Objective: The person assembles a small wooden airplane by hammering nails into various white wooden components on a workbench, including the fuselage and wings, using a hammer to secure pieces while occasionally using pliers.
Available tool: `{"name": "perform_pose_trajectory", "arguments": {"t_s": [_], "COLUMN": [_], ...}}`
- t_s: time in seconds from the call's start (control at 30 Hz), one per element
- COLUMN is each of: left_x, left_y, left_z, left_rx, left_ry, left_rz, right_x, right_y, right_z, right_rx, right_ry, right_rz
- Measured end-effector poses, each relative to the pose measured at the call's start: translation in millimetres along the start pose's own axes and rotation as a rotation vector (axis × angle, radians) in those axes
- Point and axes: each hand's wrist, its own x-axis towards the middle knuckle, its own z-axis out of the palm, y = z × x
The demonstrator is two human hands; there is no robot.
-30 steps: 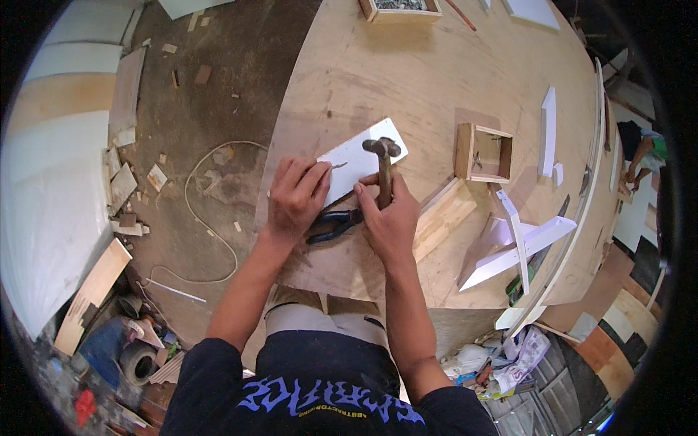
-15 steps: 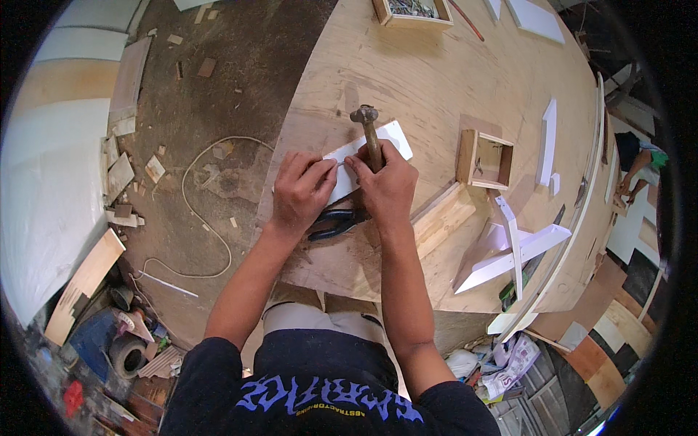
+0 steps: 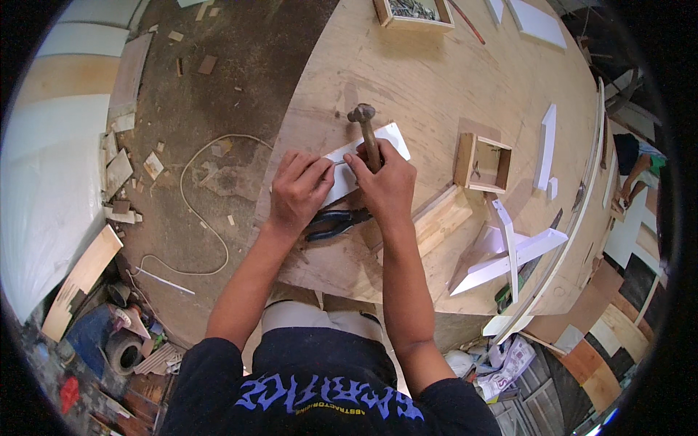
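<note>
From afar I see the right hand (image 3: 390,185) wrapped round the brown wooden-handled, dark metal hammer (image 3: 368,138), likely stiff and top-heavy (grab the wood), partly over the flat white board (image 3: 343,187), while the left hand (image 3: 297,187) pinches a thin grey sliver (image 3: 341,163).

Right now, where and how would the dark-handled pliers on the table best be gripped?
Probably around both handles of the pliers, coming from the person's left and near side: the handles splay leftward with a gap between them, while the other end points toward the right hand.
</note>
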Motion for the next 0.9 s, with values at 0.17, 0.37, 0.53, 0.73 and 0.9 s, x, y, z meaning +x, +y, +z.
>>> {"name": "perform_pose_trajectory", "arguments": {"t_s": [0.17, 0.37, 0.53, 0.73, 0.9], "left_x": [0.8, -1.1, -3.4, -3.1, -3.4], "left_y": [3.5, 2.6, 0.4, 0.6, 0.3], "left_z": [-2.5, -0.6, 1.2, 2.0, 2.1], "left_rx": [-0.015, -0.031, -0.014, -0.035, -0.028], "left_ry": [0.005, 0.007, 0.0, 0.018, 0.027], "left_rz": [-0.008, -0.018, 0.0, 0.009, 0.013], "right_x": [-38.9, -68.4, -66.5, -66.3, -68.3], "right_y": [28.2, 33.8, 30.6, 29.1, 25.3], "right_z": [-7.9, -8.1, -6.2, -7.1, -7.4], "right_rx": [0.058, -0.02, -0.058, -0.075, -0.077], "right_ry": [0.025, -0.012, 0.004, 0.006, 0.077], "right_rz": [-0.115, -0.294, -0.302, -0.336, -0.371]}}
